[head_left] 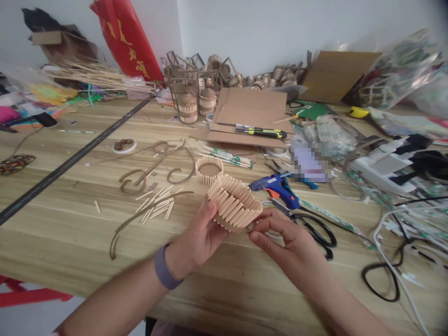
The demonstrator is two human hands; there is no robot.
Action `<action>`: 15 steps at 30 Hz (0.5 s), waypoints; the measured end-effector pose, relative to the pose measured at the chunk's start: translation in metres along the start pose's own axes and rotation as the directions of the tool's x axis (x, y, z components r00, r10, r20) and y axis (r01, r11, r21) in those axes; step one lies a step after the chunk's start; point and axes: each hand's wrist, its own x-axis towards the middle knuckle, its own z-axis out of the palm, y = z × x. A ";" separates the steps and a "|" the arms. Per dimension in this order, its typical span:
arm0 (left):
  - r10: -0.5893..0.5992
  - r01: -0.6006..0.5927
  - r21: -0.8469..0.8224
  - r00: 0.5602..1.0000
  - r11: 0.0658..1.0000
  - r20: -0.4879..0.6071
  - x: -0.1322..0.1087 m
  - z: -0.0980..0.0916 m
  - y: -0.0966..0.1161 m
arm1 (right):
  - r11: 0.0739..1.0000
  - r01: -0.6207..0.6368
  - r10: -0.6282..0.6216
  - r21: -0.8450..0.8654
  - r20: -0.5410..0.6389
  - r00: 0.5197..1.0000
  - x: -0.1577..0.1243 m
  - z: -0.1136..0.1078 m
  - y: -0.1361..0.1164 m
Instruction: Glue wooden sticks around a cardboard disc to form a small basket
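My left hand [206,228] is wrapped round the left side of a tilted ring of short wooden sticks [234,203], thumb against the sticks. A brown strip runs round the ring's lower edge. My right hand [285,235] pinches at that edge on the right, where the strip ends between thumb and fingers. Just behind stands a smaller stick ring with a brown base [209,170]. Loose sticks [159,205] and a long curved brown strip [140,214] lie to the left. A blue glue gun [276,189] and black-handled scissors [315,228] lie to the right.
Cardboard sheets [248,112] carry yellow-black cutters [261,132]. Finished small stick buckets [188,108] stand by the wall. A dark metal bar [77,158] crosses the left of the table [52,242]. White cables [381,238] and a power strip [383,165] are at the right.
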 end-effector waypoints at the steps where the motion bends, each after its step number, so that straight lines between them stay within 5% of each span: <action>1: -0.003 0.003 -0.011 1.000 1.000 0.006 0.000 0.000 -0.001 | 1.000 0.002 -0.002 -0.001 -0.005 1.000 0.000 0.000 0.000; 15: -0.031 0.022 0.064 0.990 0.998 0.137 -0.003 -0.006 -0.007 | 0.998 0.030 -0.027 -0.054 0.054 0.998 0.001 -0.001 0.004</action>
